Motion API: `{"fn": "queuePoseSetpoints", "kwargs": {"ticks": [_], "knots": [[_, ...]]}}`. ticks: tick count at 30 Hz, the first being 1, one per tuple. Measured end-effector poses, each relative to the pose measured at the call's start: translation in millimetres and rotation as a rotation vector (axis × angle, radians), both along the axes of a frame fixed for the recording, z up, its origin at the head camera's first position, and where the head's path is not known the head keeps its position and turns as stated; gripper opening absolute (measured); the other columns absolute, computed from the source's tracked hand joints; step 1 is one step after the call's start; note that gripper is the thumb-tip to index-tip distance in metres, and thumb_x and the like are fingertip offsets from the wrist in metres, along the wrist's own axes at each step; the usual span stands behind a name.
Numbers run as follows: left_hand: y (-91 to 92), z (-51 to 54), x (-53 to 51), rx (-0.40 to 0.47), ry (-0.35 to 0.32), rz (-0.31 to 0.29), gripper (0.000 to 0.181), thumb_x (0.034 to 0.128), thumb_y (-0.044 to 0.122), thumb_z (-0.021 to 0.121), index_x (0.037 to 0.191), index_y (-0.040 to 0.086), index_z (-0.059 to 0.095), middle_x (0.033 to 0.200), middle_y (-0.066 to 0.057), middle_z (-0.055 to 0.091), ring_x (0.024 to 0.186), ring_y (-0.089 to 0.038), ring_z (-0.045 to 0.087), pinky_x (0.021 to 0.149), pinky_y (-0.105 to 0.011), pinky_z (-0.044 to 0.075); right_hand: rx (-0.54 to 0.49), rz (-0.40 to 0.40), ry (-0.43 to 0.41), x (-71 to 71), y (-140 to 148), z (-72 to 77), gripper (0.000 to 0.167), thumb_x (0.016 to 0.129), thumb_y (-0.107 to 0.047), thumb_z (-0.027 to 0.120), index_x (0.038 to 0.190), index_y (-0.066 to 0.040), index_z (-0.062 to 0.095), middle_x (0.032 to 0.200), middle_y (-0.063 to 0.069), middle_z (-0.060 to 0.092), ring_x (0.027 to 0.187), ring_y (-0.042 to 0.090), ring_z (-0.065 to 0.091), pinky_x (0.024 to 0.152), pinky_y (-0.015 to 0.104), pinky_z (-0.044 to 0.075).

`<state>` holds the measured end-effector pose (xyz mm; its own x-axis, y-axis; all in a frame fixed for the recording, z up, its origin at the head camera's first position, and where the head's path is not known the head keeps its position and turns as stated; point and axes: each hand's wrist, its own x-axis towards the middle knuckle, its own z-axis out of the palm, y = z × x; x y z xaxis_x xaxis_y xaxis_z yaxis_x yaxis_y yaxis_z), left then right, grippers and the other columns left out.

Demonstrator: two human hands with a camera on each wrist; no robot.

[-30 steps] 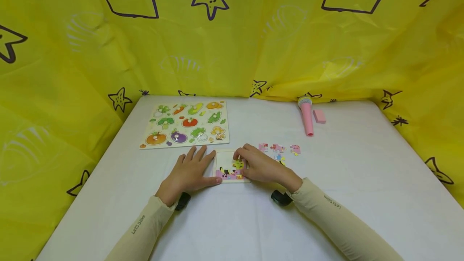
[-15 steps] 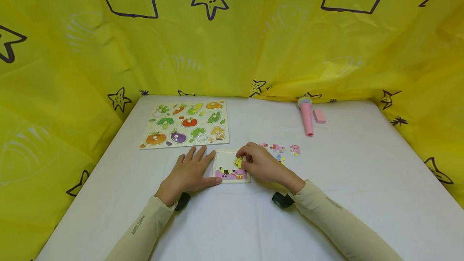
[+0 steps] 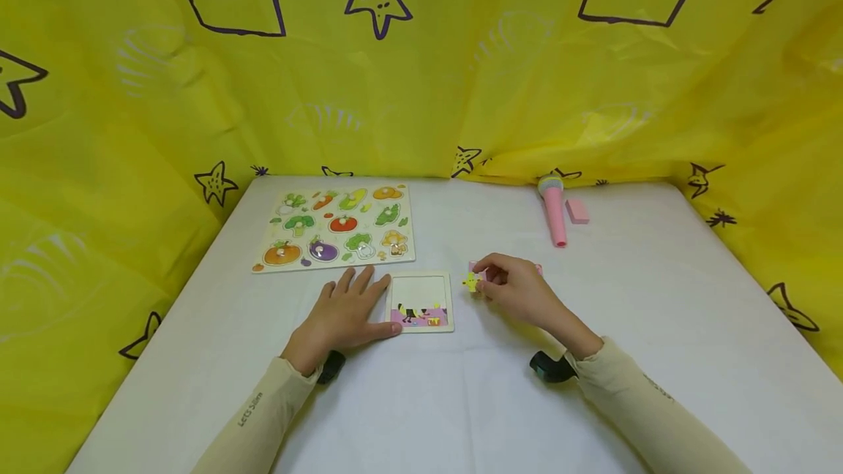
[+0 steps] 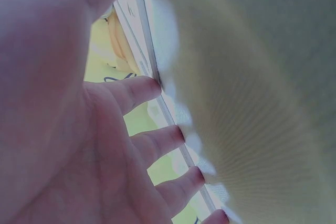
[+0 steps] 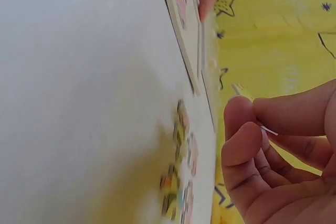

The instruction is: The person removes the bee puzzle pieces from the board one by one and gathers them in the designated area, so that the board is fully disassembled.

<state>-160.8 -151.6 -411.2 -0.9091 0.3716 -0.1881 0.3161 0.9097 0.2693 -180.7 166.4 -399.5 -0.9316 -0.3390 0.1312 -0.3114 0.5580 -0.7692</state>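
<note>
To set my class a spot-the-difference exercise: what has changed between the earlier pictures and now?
The right hand has moved rightward off the puzzle tray, carrying the pinched yellow piece with it toward the loose pieces. It let nothing go. The left hand stayed at the tray's left side; the vegetable board, microphone and pink block stayed put.

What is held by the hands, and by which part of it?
The right hand pinches a small, flat, yellow puzzle piece by its edge. The left hand touches the pale, square puzzle tray without gripping.
</note>
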Motion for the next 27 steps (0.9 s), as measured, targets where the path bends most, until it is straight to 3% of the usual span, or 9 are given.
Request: {"fn": "queuePoseSetpoints", "kwargs": {"ticks": [5,13,20,27], "knots": [[0.6,0.9,-0.3,-0.003,-0.001,-0.001,0.093,0.0969,0.063,0.071,0.168,0.012,0.038,0.174,-0.021,0.025,0.158,-0.051,0.018,0.120,-0.072,0.021,-0.031,-0.026,-0.026,1.8,25,-2.9,0.019,0.098,0.005,0.069,0.117,0.005,0.072,0.086,0.008,0.069,0.073,0.024,0.068,0.064,0.026,0.051],[1.1,1.5,1.0,0.000,-0.006,-0.001,0.093,0.0970,0.061,0.071,0.168,0.012,0.038,0.174,-0.022,0.024,0.158,-0.051,0.018,0.120,-0.072,0.021,0.052,-0.105,-0.015,2.5,55,-3.7,0.018,0.098,0.001,0.070,0.115,0.004,0.073,0.086,0.004,0.068,0.076,0.019,0.065,0.070,0.029,0.051],[0.9,2.4,1.7,0.007,-0.012,0.001,0.093,0.0973,0.061,0.071,0.168,0.011,0.037,0.174,-0.022,0.024,0.158,-0.052,0.017,0.120,-0.073,0.020,0.087,-0.160,-0.108,3.4,72,-0.7,0.024,0.098,-0.004,0.071,0.118,0.007,0.068,0.082,0.005,0.068,0.068,0.020,0.062,0.060,0.027,0.049],[0.3,-0.2,0.8,0.001,-0.011,0.000,0.093,0.0972,0.062,0.070,0.168,0.012,0.037,0.174,-0.021,0.024,0.158,-0.051,0.017,0.120,-0.073,0.020,0.113,-0.185,-0.146,4.9,82,-4.6,0.023,0.097,-0.007,0.072,0.114,0.007,0.067,0.076,0.003,0.067,0.066,0.019,0.061,0.060,0.027,0.047]]}}
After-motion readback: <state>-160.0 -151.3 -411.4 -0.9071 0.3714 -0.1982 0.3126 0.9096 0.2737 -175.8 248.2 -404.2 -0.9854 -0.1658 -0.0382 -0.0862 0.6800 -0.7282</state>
